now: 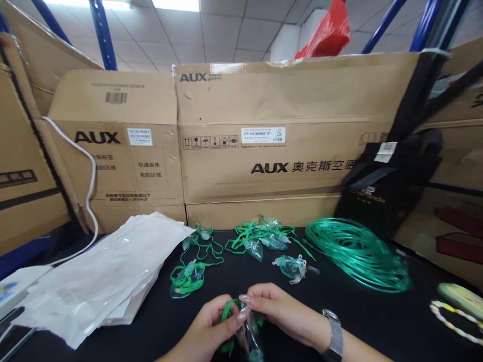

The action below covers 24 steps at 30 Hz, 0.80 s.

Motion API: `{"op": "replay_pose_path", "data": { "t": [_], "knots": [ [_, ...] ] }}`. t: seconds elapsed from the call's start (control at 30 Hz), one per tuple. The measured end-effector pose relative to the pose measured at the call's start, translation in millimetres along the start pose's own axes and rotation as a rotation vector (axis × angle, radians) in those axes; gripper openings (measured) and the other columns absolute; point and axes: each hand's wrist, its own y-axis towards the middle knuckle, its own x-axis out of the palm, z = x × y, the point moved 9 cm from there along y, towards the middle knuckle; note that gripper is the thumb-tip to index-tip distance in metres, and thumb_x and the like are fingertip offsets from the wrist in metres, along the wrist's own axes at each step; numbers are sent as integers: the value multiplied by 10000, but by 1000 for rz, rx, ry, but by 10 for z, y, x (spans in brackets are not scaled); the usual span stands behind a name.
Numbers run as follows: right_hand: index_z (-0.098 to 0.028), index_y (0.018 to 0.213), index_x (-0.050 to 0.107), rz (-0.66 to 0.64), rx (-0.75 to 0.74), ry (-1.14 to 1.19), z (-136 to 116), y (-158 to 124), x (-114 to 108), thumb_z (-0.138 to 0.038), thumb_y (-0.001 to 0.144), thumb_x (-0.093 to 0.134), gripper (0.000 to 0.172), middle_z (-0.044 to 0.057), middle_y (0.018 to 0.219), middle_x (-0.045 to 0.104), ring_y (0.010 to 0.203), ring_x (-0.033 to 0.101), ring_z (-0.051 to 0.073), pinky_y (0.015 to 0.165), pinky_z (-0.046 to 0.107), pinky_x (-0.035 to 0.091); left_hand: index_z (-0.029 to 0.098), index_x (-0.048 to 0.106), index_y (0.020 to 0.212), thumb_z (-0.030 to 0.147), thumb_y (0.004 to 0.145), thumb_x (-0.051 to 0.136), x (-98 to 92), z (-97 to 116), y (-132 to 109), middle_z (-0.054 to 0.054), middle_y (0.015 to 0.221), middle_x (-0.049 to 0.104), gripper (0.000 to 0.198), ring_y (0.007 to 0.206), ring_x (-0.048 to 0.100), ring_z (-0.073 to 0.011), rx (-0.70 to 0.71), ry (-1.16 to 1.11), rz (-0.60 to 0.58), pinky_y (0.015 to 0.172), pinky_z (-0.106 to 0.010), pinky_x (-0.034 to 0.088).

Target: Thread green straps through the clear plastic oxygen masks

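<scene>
Close to the table's front edge, my left hand (221, 322) is closed round a clear green oxygen mask (249, 334) with a green elastic strap (227, 309). My right hand (273, 309) pinches the top of the same mask where the strap meets it; the fingers hide that join. Beyond my hands lies a mask with its strap bundled on it (187, 277). A pile of masks and green straps (260, 239) sits farther back. To its right is a small clear mask piece with white fittings (292, 266).
White plastic pouches (113, 266) are stacked on the left beside a white cable (91, 186). Coiled green tubing (358, 254) lies at the right, near a black bag (377, 191) and a beaded bracelet (453, 319). Cardboard boxes (226, 176) wall off the back of the black table (151, 322).
</scene>
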Motion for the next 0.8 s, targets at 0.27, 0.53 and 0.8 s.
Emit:
{"op": "replay_pose_path", "data": {
  "t": [0.27, 0.53, 0.8],
  "knots": [
    [-119, 635, 555, 1, -5, -12, -7, -4, 5, -461, 645, 660, 358, -20, 589, 489, 610, 446, 106, 608, 249, 318, 134, 524, 645, 465, 605, 675, 7, 6, 9, 15, 609, 451, 367, 596, 401, -118, -1, 4, 0, 589, -242, 318],
    [-128, 621, 563, -4, 13, -15, 4, -1, 4, -469, 627, 670, 358, -26, 590, 508, 629, 461, 107, 619, 240, 327, 147, 518, 626, 474, 596, 678, 11, 7, 0, 22, 602, 447, 366, 591, 407, -119, 6, -1, -8, 579, -238, 311],
    [-128, 618, 569, -11, 27, -8, 11, -1, 9, -483, 624, 667, 368, -23, 584, 521, 629, 469, 110, 621, 242, 333, 141, 509, 626, 447, 616, 675, 4, -8, 8, 27, 598, 452, 349, 584, 400, -109, 3, -1, 8, 571, -229, 312]
  ]
}}
